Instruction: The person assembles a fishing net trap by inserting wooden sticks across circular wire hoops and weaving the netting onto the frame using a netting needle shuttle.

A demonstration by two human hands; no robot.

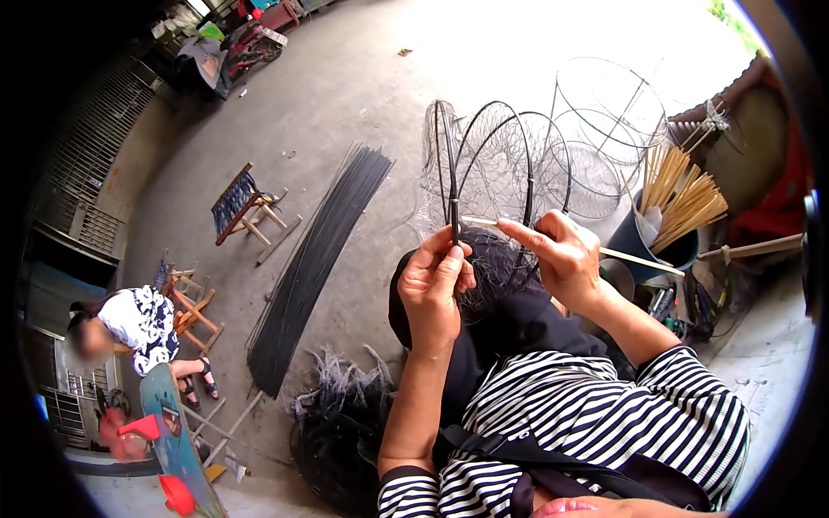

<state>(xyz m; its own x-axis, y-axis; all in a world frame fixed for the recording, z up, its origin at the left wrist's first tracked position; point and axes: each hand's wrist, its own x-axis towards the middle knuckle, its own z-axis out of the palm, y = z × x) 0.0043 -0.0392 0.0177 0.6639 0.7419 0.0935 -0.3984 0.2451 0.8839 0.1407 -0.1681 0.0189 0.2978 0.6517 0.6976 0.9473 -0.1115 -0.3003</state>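
My left hand [439,274] is closed around the lower end of black rods [454,211], which belong to a hooped frame. Thin netting [496,151] hangs over several black hoops [528,164] behind it, above my dark trousers. My right hand [560,257] pinches a thin pale stick [480,221], its index finger stretched along it. The stick's tip touches or nearly touches the rods just above my left hand. A pale length [643,260] shows past my right wrist, seemingly the same stick.
A dark bucket [629,239] of bamboo sticks [686,198] stands at right, tools [661,304] beside it. Left of me lie a bundle of black rods [319,268] and a folding stool [246,207]. A person [147,328] sits at far left near a blue board [173,440].
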